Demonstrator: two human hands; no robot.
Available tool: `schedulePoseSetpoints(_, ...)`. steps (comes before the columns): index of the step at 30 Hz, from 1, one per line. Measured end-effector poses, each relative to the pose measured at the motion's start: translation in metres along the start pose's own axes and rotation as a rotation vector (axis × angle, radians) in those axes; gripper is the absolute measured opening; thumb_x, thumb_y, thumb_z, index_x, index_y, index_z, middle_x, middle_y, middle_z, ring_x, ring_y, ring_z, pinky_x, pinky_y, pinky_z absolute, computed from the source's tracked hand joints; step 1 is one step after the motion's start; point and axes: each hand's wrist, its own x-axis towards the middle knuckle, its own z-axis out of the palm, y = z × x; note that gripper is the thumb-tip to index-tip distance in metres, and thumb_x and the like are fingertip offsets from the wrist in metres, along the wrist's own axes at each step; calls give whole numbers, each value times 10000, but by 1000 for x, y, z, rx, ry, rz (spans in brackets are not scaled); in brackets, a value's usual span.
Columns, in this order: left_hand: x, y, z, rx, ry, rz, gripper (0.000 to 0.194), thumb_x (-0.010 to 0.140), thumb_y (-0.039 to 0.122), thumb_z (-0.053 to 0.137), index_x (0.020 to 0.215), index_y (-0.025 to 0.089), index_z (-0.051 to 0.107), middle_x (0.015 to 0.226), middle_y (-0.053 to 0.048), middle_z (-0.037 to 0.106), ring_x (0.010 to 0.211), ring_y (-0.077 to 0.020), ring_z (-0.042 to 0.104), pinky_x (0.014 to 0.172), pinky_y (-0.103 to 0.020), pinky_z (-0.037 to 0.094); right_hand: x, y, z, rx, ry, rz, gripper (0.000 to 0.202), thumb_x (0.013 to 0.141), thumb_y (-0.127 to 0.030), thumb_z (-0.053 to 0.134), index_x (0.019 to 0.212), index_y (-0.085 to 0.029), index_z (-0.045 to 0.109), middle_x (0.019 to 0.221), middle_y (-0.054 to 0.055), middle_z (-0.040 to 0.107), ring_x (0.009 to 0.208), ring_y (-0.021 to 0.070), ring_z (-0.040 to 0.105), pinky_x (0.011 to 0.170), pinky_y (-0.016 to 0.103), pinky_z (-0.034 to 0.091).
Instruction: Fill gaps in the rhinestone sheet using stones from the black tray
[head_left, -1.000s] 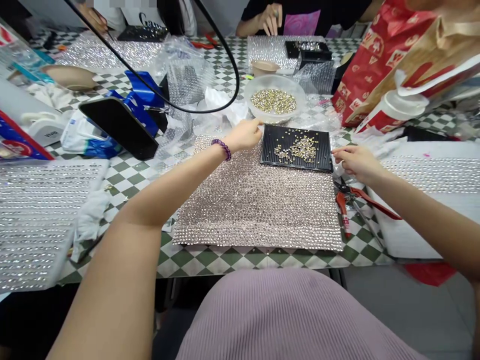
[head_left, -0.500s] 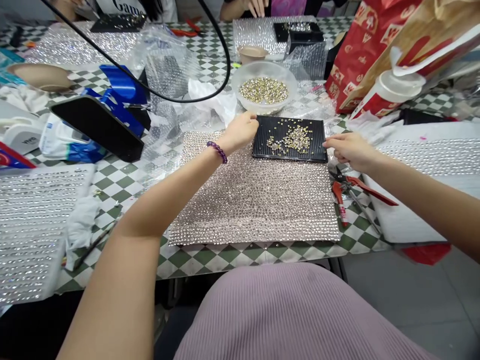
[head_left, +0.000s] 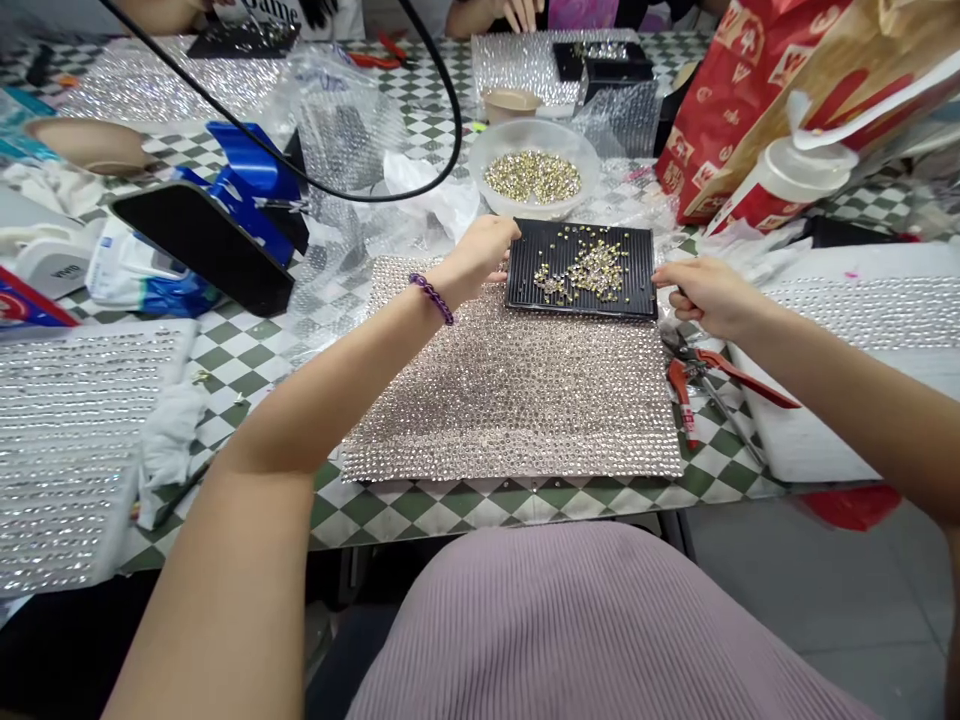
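Between my hands is a black ridged tray [head_left: 521, 285] with loose gold and clear rhinestones [head_left: 596, 270] heaped toward its middle and right. My left hand [head_left: 484, 250], a purple bead bracelet at the wrist, grips the tray's upper left corner, thumb on top. At the right edge, my right hand [head_left: 701, 292] pinches the tray with its fingers closed. Under the tray lies a rhinestone-covered sheet [head_left: 510, 400], its rows of stones sparkling. Behind the tray stands a translucent bowl [head_left: 589, 195] holding many more gold rhinestones.
Red-handled pliers [head_left: 724, 370] lie right of the sheet. A phone [head_left: 206, 245] leans at the left beside a blue stand [head_left: 259, 170]. A cup [head_left: 795, 180] and paper bag [head_left: 739, 100] stand at the right. A black cable [head_left: 330, 190] hangs in front. Another person's hand [head_left: 523, 14] is across the table.
The tray's far edge has risen slightly, and fingers of my left hand now show beneath its left side. Both hands keep hold of it. The whole view has shifted a little.
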Motion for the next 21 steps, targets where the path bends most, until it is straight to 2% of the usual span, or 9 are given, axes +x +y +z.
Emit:
schedulePoseSetpoints(4, -9, 9, -13, -54, 56, -63, 54, 713, 191, 541, 715, 189, 487, 815, -76, 558, 890, -223, 549, 826, -413, 458, -8, -12, 6, 9, -20, -8, 127, 799, -150, 541, 692, -160, 473, 613, -20, 322, 430, 17, 217, 346, 174, 100)
schedulePoseSetpoints(9, -12, 12, -28, -304, 119, -97, 76, 741, 112, 491, 702, 170, 520, 635, -40, 546, 751, -177, 574, 784, -315, 479, -12, -25, 22, 61, -116, -27, 104, 799, -159, 541, 705, -143, 499, 604, -25, 321, 437, 13, 210, 342, 167, 118)
schedulePoseSetpoints(12, -8, 5, -29, -352, 100, -120, 130, 787, 118, 444, 766, 156, 567, 617, -56, 582, 718, -189, 589, 762, -314, 497, -9, -26, 32, 93, -182, -38, 85, 789, -168, 558, 726, -140, 508, 612, -28, 327, 441, 9, 211, 345, 161, 125)
schedulePoseSetpoints(16, -3, -5, -31, -411, 44, -162, 216, 830, 142, 406, 916, 139, 604, 707, -94, 653, 715, -208, 615, 746, -349, 521, -6, -28, 39, 124, -172, -20, 109, 776, -167, 570, 712, -142, 485, 682, -10, 404, 438, -1, 210, 339, 164, 123)
schedulePoseSetpoints(21, -3, -4, -33, -461, 62, -151, 269, 853, 131, 360, 947, 111, 611, 691, -81, 666, 651, -181, 609, 749, -347, 532, -7, -44, 30, 194, -149, -82, 47, 790, -181, 556, 801, -137, 549, 773, 9, 476, 432, -4, 230, 336, 175, 129)
